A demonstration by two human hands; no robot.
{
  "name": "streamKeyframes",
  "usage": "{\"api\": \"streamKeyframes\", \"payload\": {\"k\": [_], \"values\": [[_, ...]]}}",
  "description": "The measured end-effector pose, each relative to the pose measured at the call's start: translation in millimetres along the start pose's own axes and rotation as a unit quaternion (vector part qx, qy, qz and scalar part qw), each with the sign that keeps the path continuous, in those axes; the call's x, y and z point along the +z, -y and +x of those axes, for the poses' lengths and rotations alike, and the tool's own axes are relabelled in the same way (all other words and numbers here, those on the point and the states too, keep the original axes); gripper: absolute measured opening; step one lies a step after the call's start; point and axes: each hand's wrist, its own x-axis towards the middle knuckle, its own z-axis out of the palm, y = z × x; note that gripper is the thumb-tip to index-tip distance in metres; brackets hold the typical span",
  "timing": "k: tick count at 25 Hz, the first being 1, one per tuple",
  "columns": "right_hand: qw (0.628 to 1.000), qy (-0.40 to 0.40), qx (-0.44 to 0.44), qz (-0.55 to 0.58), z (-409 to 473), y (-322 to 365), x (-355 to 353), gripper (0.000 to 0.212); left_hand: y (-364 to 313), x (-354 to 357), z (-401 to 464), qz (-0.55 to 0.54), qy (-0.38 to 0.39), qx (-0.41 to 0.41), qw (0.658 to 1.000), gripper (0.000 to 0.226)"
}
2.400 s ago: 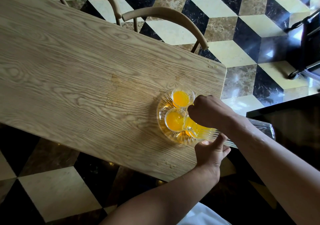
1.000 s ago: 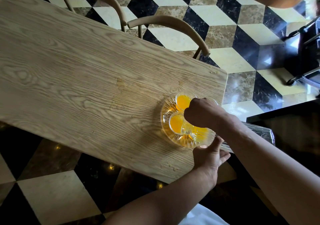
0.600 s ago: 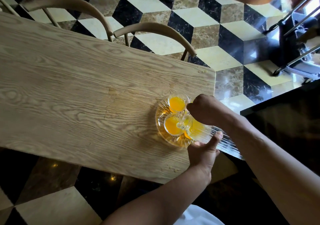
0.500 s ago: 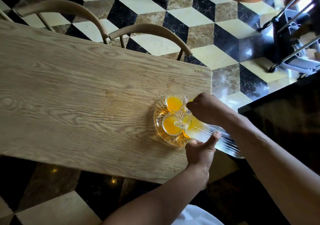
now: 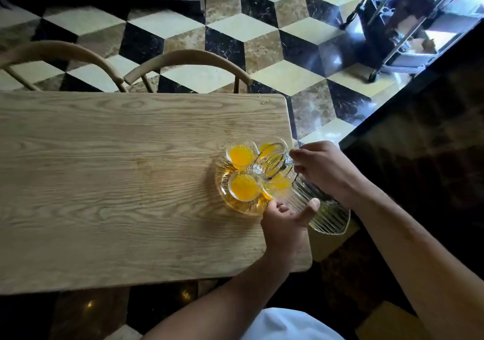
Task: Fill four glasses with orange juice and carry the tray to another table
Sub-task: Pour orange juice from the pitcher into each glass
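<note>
Wooden bench [image 5: 117, 169] fills left and centre of frame. Clear glass tray [image 5: 227, 198], round and ribbed, sits on it near the right end, centre-right of frame. Four small glasses on the tray, all with orange juice: upper-left glass [image 5: 240, 154], lower-left glass [image 5: 244, 188], upper-right glass [image 5: 271, 148] partly behind the pitcher rim, lower-right glass [image 5: 279, 185] seen through the pitcher glass. Glasses packed close together, touching or nearly so.

Ribbed glass pitcher [image 5: 322, 208] tilted, spout end over the tray between the glasses, base out past the bench's right edge, lower right of centre. Looks nearly drained; no stream visible.

Right hand [image 5: 323, 168] right of the tray, fingers curled around the pitcher handle near the rim. Left hand [image 5: 284, 220] just below the tray, thumb and fingers curved round the pitcher body from underneath, supporting it; fingertips near the tray's lower rim, contact with the tray cannot be told.

Two curved wooden chair backs [image 5: 188, 61] behind the bench, upper left. Cube-pattern tiled floor [image 5: 264, 33] across the top. Dark counter [image 5: 419, 143] at right. Metal cart [image 5: 408, 17] upper right.
</note>
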Motion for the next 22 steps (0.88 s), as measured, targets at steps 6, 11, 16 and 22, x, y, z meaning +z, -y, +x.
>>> {"api": "streamKeyframes", "payload": {"k": [6, 11, 16, 22], "values": [[0.99, -0.022, -0.023, 0.135, -44, -15, -18, 0.044, 7, 3, -23, 0.037, 0.005, 0.073, 0.997, 0.08], [0.977, -0.014, -0.051, 0.206, -80, -19, -19, 0.04, 10, -1, -43, 0.048, -0.017, 0.124, 0.991, 0.081], [0.977, 0.017, -0.096, 0.19, -110, -25, -5, 0.037, 17, -30, -63, 0.03, -0.042, 0.156, 0.986, 0.077], [0.969, 0.07, -0.187, 0.149, -139, -15, 31, 0.033, 12, -102, -72, 0.004, -0.067, 0.161, 0.985, 0.086]]}}
